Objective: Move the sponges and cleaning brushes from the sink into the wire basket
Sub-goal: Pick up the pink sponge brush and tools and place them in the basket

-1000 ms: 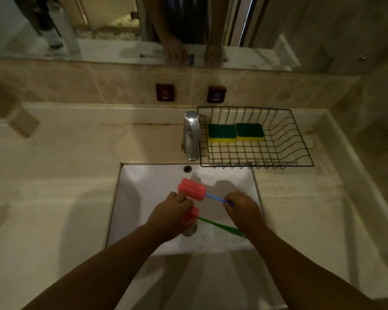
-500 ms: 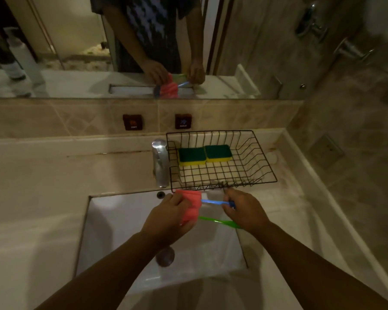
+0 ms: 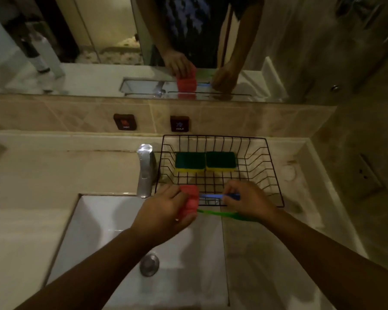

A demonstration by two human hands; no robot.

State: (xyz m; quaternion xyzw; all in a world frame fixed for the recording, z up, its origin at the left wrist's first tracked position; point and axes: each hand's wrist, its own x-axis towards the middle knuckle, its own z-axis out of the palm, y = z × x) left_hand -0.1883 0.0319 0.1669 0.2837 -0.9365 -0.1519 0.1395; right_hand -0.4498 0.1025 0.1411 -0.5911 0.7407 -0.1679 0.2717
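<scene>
Two cleaning brushes with red sponge heads (image 3: 189,203) are held level at the front edge of the black wire basket (image 3: 271,173). My left hand (image 3: 164,211) grips the red heads. My right hand (image 3: 248,201) holds the blue handle (image 3: 211,196) and the green handle (image 3: 215,213). The blue-handled brush lies over the basket's front rim. Two green-and-yellow sponges (image 3: 205,162) lie side by side inside the basket at its back. The white sink (image 3: 103,231) lies below my left arm.
A chrome tap (image 3: 145,170) stands just left of the basket. The sink's drain (image 3: 149,265) shows between my arms. HOT (image 3: 124,121) and COLD (image 3: 179,123) buttons sit on the tiled wall under a mirror. Beige stone counter surrounds the sink.
Both hands have lifted the two brushes out of the sink and carried them up and back to the basket's front rim. The view has tilted up.
</scene>
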